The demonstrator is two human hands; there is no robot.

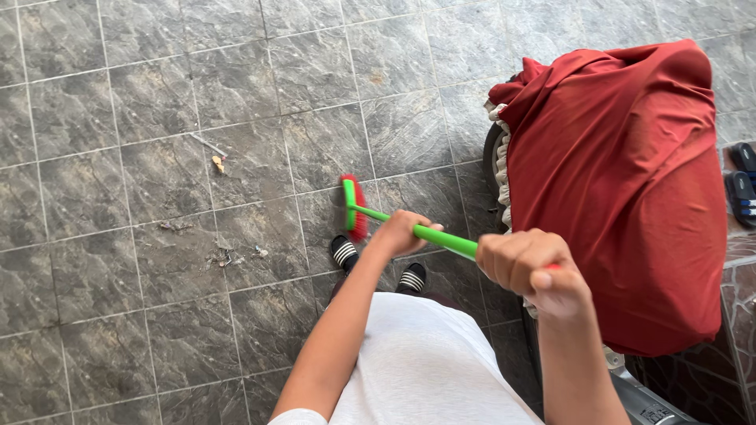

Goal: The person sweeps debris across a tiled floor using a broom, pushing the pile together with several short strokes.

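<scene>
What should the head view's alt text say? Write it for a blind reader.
Both hands, left hand lower and right hand higher, grip a green broom with red bristles on a grey tiled floor. Debris lies left; a red cloth covers something at the right.

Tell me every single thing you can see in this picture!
broom: one, green handle and head with red bristles, head on the floor ahead of the feet
red cloth: one, dark red, draped over something bulky at the right; what is under it is mostly hidden
frilly trim: one strip, cream, along the cloth's left edge
bits of litter: a few, pale and brown, scattered on the floor at the left
spare sandals: two, dark, at the far right edge
tiled floor: one, grey stone-look tiles
striped slippers: two, black with white stripes, on the person's feet
white shirt: one, on the person
left hand: lower on the handle
right hand: at the handle's upper end
</scene>
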